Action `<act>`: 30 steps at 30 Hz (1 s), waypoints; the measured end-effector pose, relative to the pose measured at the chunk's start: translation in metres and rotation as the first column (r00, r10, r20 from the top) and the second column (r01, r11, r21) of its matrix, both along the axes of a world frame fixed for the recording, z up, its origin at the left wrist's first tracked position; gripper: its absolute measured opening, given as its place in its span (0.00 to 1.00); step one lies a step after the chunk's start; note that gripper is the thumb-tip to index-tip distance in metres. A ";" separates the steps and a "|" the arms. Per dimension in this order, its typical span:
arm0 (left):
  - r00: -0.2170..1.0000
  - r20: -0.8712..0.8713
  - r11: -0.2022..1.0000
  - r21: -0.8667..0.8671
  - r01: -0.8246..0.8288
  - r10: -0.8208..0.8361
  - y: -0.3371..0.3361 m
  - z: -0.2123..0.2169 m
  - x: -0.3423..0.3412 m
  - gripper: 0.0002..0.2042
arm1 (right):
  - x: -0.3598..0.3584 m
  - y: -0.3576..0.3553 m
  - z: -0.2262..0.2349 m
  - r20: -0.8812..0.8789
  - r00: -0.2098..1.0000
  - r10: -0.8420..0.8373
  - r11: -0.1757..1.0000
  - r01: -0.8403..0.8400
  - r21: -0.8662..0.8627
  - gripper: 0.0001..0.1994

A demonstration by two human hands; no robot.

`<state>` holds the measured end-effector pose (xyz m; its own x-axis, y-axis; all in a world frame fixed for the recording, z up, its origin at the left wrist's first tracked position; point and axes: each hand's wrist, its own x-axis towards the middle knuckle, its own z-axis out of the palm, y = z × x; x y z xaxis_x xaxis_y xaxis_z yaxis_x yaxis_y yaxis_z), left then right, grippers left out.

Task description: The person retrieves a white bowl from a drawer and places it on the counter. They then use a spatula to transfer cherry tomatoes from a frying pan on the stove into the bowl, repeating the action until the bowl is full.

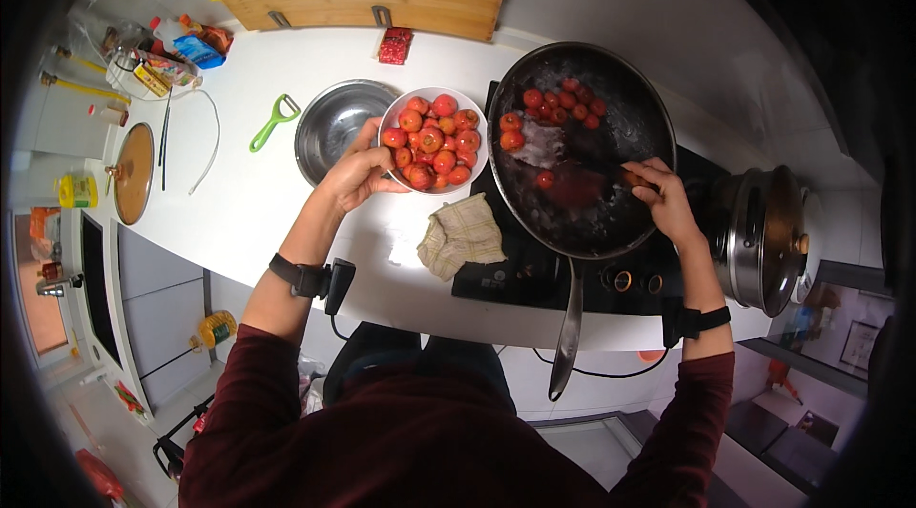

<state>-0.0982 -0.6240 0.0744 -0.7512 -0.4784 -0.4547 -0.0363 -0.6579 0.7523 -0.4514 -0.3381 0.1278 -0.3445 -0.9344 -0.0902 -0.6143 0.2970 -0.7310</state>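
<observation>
My left hand [355,169] grips the rim of a white bowl [388,157] filled with small round red fruits [431,141] that look like hawthorns. The bowl is held tilted close to the left side of a large dark wok [615,231]. Several of the same fruits [570,100] lie in the wok, where pale bubbly liquid [542,144] shows. Over the wok's right side, my right hand [665,198] is closed around a brown-handled utensil [637,179]. Its other end is a dark reddish blur inside the wok, so its exact kind is unclear.
A steel basin [320,131] stands left of the bowl, with a green peeler [275,123] beyond it. A checked cloth [462,237] lies beside the black cooktop [510,281]. The wok's long handle [570,331] juts toward me. At right stands a lidded pot [759,241].
</observation>
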 end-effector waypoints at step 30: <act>0.995 -0.094 0.995 0.095 -0.022 0.031 0.011 -0.009 0.006 0.36 | 0.057 0.009 0.069 -0.305 0.945 -0.116 0.993 0.106 -0.052 0.20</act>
<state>-0.0921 -0.6131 0.0650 -0.7809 -0.4577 -0.4251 0.0515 -0.7254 0.6864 -0.3943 -0.3295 0.1963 -0.4521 -0.8894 0.0679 -0.7749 0.3540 -0.5237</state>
